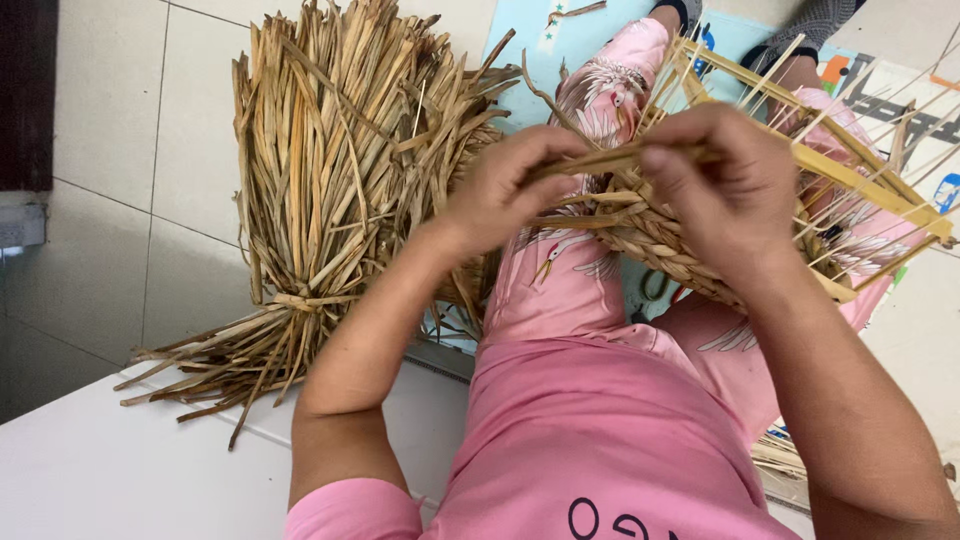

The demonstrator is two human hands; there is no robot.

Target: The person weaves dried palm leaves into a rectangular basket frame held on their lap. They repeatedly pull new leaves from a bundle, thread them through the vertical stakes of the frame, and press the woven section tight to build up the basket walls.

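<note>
1. Your left hand (505, 190) pinches the near end of a flat straw strand (600, 160), its grip clamped on it; the pull keeps the strand taut so it lies flat against the work.

2. Your right hand (725, 190) closes its grip on the same strand further along, thumb pressing down. It seems placed there to steer the strand in among the thin upright stakes (850, 170) of the frame.

3. The half-woven basket (660, 240) rests tilted on your lap, against the pink patterned trousers (560, 280). The woven band faces you and the bare stakes fan away to the right, which keeps the working edge directly under both hands.

4. A big bundle of dried straw (340, 170) stands on the tiled floor (110, 130) just to your left, tied near its lower end — near enough for the left hand to draw fresh strands without shifting the basket.

5. A pale mat (530, 50) with coloured prints lies under your legs and feet, with a loose bit of straw on it.

6. The white surface (120, 470) at the lower left carries only the splayed ends of the bundle — nothing else of the work sits on it.
</note>
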